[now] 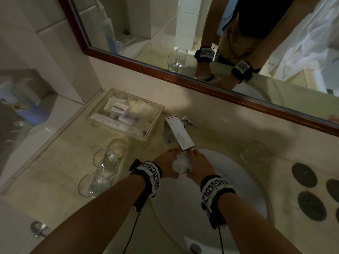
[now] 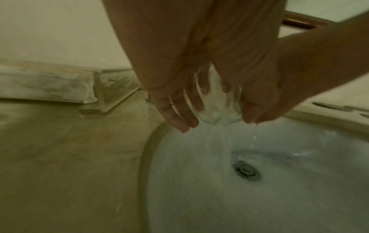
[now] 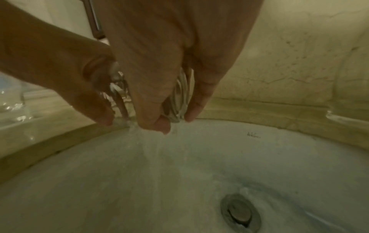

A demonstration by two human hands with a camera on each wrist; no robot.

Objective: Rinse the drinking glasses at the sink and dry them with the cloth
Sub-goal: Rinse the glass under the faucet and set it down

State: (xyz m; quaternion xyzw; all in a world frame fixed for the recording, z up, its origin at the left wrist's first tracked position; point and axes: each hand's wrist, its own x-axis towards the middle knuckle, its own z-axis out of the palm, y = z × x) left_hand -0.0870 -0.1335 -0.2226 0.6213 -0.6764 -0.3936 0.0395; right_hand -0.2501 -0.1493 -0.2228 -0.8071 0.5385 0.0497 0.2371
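A clear drinking glass point(image 1: 181, 165) sits between both hands right under the spout of the square chrome faucet point(image 1: 180, 133), over the white sink point(image 1: 207, 217). Water streams over the glass point(image 2: 217, 105) and falls into the basin. My left hand point(image 1: 165, 162) cups its left side, fingers point(image 2: 175, 113) lying down along the wall. From the other side my right hand point(image 1: 199, 166) grips it, and the glass point(image 3: 178, 97) shows between thumb and fingers point(image 3: 151, 107). Two more glasses point(image 1: 105, 159) point(image 1: 91, 185) stand on the counter to the left.
A clear box of toiletries point(image 1: 126, 112) stands behind the left glasses. Another glass point(image 1: 255, 153) is on the counter at the right, beside several dark round coasters point(image 1: 304, 177). The drain point(image 2: 246, 172) lies below the hands. A framed mirror point(image 1: 165, 70) runs along the back wall.
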